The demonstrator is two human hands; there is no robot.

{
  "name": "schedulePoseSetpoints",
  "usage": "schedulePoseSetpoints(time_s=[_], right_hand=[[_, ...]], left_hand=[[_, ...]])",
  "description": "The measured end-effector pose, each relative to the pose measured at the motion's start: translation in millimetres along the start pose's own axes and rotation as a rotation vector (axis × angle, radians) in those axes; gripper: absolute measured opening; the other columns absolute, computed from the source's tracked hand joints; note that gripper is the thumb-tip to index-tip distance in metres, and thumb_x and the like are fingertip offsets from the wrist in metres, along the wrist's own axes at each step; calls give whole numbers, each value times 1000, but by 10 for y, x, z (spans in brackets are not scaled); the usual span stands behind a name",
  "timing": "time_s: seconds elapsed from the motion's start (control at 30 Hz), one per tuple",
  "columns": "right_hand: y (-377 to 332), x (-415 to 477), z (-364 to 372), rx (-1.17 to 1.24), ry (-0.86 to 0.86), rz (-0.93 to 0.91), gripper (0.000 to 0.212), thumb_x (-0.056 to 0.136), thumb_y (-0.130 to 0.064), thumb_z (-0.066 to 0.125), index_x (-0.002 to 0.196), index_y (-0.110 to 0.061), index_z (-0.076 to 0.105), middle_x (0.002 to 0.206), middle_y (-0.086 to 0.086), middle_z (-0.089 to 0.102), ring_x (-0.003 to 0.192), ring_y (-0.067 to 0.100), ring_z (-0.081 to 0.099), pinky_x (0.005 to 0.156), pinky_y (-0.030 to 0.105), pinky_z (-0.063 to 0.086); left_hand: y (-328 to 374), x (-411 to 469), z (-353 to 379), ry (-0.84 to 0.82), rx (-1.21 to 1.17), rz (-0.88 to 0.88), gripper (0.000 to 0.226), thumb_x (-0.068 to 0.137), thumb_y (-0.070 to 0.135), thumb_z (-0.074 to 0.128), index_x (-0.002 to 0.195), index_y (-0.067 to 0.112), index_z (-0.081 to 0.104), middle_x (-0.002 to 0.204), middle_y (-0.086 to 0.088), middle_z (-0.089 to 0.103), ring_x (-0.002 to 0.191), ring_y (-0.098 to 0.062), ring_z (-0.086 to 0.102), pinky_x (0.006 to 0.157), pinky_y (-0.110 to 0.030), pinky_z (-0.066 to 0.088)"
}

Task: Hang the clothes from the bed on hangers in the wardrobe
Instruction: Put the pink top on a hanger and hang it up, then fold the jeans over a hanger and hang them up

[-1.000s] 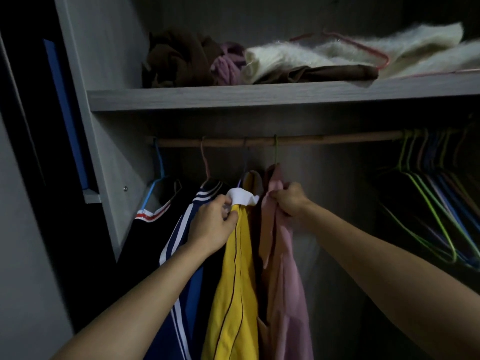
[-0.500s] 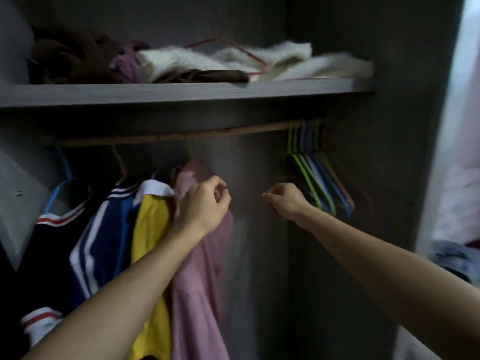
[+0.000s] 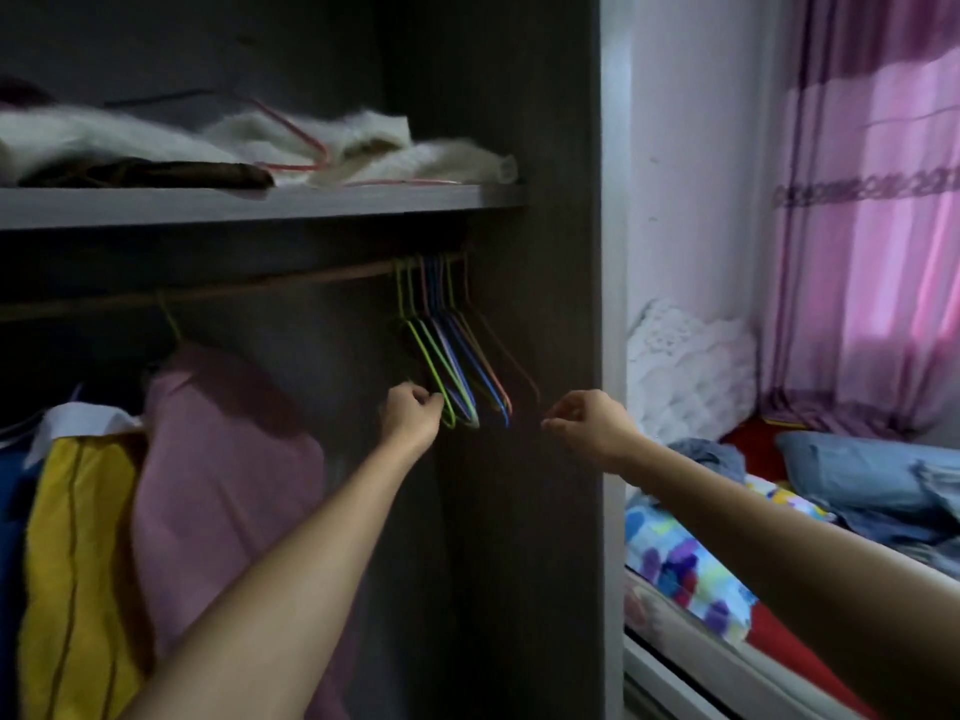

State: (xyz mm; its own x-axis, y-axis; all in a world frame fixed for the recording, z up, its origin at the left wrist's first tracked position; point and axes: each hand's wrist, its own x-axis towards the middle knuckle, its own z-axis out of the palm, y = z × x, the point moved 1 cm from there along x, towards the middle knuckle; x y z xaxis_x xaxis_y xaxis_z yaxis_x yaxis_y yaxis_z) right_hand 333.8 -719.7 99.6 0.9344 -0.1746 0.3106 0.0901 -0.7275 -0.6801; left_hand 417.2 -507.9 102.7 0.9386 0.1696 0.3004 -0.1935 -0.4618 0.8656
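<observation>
A bunch of empty wire hangers, green, blue, pink and brown, hangs at the right end of the wardrobe rod. My left hand is curled around the lower corner of the green hanger. My right hand has its fingers pinched just beside the brown hanger's lower tip; whether it grips it is unclear. A pink garment, a yellow one and a blue one hang at the left. Blue-grey clothes lie on the bed at the right.
A shelf above the rod holds white fluffy fabric, a dark item and a pink hanger. The wardrobe's side panel stands between my hands and the bed. A patterned cloth lies on the bed; a pink curtain hangs behind.
The view has swung right. Both hands left the hung yellow and pink garments and moved right to the bunch of empty hangers; the bed has come into view.
</observation>
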Motion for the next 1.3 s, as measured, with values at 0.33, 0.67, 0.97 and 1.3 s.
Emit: schedulePoseSetpoints(time_s=[0.33, 0.67, 0.97, 1.3], right_hand=[[136, 360, 244, 77, -49, 22, 6, 87, -27, 69, 83, -24, 67, 72, -6, 65, 66, 10, 63, 63, 30, 55], [-32, 152, 260, 109, -97, 87, 9, 91, -23, 65, 86, -15, 67, 65, -2, 62, 53, 6, 57, 42, 15, 41], [51, -835, 34, 134, -93, 151, 11, 92, -21, 63, 87, -12, 66, 72, 6, 65, 58, 15, 59, 38, 15, 39], [954, -2187, -357, 159, -73, 453, 18, 93, -19, 61, 76, -11, 63, 71, 7, 65, 59, 21, 59, 43, 18, 39]], left_hand=[[28, 860, 342, -2, -272, -122, 10, 92, 4, 50, 91, 4, 59, 81, -11, 60, 89, -32, 64, 77, -35, 51], [315, 422, -188, 213, -297, 65, 19, 100, 13, 41, 97, 4, 58, 78, -2, 53, 78, -18, 53, 71, -28, 39], [-8, -1033, -494, 176, -186, 157, 25, 98, 14, 42, 99, 4, 65, 90, -17, 65, 74, -23, 57, 67, -32, 42], [-608, -2876, -178, -91, -81, 210, 22, 98, 20, 44, 87, 14, 62, 64, -6, 56, 69, -36, 58, 59, -35, 40]])
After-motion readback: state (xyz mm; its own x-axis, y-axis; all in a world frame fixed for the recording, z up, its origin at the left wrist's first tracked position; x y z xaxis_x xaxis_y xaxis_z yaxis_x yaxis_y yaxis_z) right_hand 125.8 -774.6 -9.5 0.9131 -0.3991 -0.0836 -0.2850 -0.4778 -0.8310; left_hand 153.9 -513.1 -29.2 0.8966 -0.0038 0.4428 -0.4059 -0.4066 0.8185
